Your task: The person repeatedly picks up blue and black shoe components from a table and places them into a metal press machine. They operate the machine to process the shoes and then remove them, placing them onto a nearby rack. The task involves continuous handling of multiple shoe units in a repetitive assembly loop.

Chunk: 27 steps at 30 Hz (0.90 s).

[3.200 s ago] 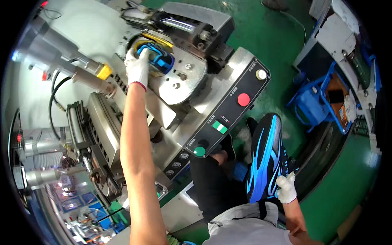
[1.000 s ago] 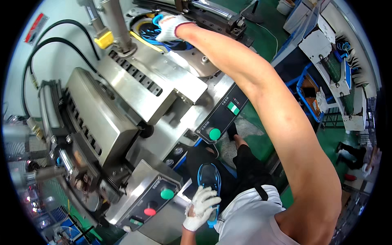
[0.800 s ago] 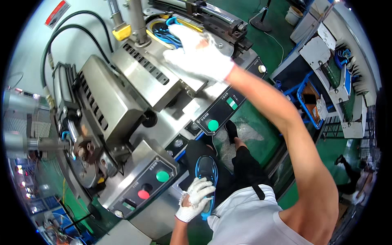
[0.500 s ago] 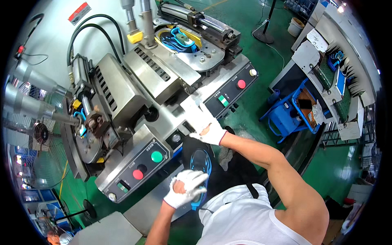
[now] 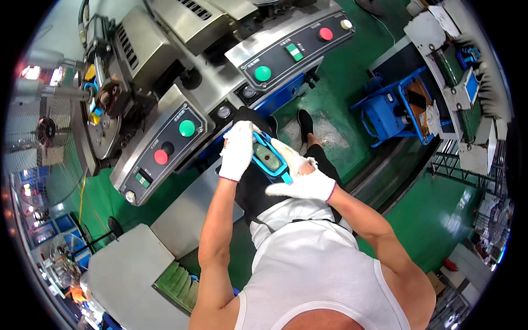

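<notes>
Over my lap I hold a blue and black shoe (image 5: 268, 157), its opening facing up around a dull green last (image 5: 267, 158). My left hand (image 5: 238, 152), in a white glove, is closed around the shoe's left side, its fingertips partly hidden. My right hand (image 5: 307, 180), also gloved, has its fingers along the shoe's right side, while its thumb stretches left near the heel end. Much of the shoe's toe is covered by the hands. Close ahead stands a metal machine with two button panels; the left panel (image 5: 165, 148) is nearest to my left hand.
The right panel (image 5: 291, 50) carries green and red buttons. A clamp station (image 5: 104, 129) on the machine's left holds blue material. To the right are a blue chair (image 5: 388, 115) and a rack with green rollers (image 5: 448, 66). A grey board (image 5: 129, 280) lies at lower left.
My right hand has come back from the right button panel to the shoe. My left hand has closed on the shoe, now raised from my lap. The view has tilted downward.
</notes>
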Available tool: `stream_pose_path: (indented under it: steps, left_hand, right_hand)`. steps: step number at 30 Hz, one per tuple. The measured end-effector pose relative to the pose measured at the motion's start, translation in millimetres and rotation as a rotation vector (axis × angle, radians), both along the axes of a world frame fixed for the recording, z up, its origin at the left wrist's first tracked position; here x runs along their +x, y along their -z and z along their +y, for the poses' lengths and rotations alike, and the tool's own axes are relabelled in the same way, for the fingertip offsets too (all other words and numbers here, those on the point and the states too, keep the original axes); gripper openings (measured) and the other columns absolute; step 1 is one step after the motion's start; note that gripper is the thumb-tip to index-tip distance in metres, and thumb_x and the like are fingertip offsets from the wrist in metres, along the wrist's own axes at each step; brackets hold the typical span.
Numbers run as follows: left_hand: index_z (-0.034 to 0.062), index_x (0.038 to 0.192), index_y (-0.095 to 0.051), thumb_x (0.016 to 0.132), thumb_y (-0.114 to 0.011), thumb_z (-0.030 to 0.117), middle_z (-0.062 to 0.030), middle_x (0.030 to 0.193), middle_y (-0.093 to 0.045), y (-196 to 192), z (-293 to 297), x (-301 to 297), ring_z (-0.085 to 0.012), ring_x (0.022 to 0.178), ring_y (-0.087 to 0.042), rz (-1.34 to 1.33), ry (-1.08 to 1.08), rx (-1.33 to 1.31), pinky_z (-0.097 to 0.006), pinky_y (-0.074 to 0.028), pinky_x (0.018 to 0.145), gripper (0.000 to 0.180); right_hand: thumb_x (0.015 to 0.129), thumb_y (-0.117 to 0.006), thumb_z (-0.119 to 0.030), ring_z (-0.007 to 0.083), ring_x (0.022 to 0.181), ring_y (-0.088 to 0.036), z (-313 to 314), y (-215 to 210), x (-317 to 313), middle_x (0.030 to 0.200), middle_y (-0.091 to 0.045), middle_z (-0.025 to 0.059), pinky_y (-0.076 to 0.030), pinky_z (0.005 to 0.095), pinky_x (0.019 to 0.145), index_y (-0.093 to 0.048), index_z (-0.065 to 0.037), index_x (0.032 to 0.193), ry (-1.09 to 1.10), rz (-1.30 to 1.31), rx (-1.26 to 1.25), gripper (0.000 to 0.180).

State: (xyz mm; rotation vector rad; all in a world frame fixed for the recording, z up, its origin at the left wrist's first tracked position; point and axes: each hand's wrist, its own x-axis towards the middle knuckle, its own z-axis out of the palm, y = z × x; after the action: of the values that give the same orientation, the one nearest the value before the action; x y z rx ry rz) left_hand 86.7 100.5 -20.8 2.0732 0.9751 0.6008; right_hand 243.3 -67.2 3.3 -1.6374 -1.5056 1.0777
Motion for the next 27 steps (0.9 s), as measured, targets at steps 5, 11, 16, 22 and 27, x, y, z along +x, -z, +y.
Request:
stream_pose_path:
  steps: [5,11,16,22,27]
  left_hand:
    - [0.0001,0.100,-0.068,0.116,-0.036,0.032,-0.0177,0.094,-0.072,-19.4,1.4,10.1,-0.0337,0.087,-0.070,0.117,-0.114,-0.123,-0.044,-0.053,0.081,0.048]
    - [0.0020,0.112,-0.071,0.114,-0.042,0.029,-0.0182,0.105,-0.074,-45.1,-0.3,35.8,-0.0320,0.096,-0.070,0.235,-0.085,-0.227,-0.043,-0.053,0.083,0.039]
    - [0.0004,0.146,-0.055,0.113,-0.044,0.015,-0.0164,0.134,-0.065,-83.0,-20.6,88.6,-0.0212,0.110,-0.068,-0.311,0.038,-0.397,-0.033,-0.058,0.092,0.038]
    - [-0.0023,0.132,-0.063,0.103,-0.047,0.001,-0.0150,0.123,-0.065,-90.2,-42.0,72.9,-0.0204,0.094,-0.068,-0.242,0.288,-0.051,-0.035,-0.057,0.087,0.033]
    - [-0.0011,0.129,-0.064,0.110,-0.052,0.011,-0.0110,0.115,-0.069,2.7,-71.9,38.2,-0.0155,0.085,-0.067,-0.049,0.273,-0.311,-0.031,-0.057,0.078,0.025]
  right_hand:
    - [0.081,-0.089,-0.058,0.0386,0.150,-0.048,8.0,13.4,3.1,0.163,-0.045,0.0267,-0.041,0.0417,0.122,-0.036,0.003,0.162,0.071,0.032,-0.013,0.115]
    - [0.089,-0.085,-0.043,0.0289,0.137,-0.061,-11.4,8.1,-3.2,0.151,-0.061,0.0186,-0.045,0.0365,0.117,-0.045,0.001,0.159,0.286,0.335,0.011,0.092]
    - [0.092,-0.080,-0.015,0.0173,0.105,-0.069,-58.9,-17.4,34.5,0.123,-0.074,0.0077,-0.055,0.0371,0.099,-0.063,-0.003,0.144,0.741,1.411,-0.116,0.056]
    - [0.095,-0.072,-0.017,0.0215,0.110,-0.070,-174.6,-61.1,131.7,0.122,-0.073,0.0092,-0.054,0.0467,0.106,-0.069,-0.004,0.133,1.248,1.320,0.438,0.040]
    - [0.098,-0.075,-0.024,0.0200,0.111,-0.068,-216.1,-91.0,296.7,0.120,-0.073,0.0049,-0.055,0.0412,0.101,-0.071,-0.007,0.129,1.699,0.632,1.088,0.035]
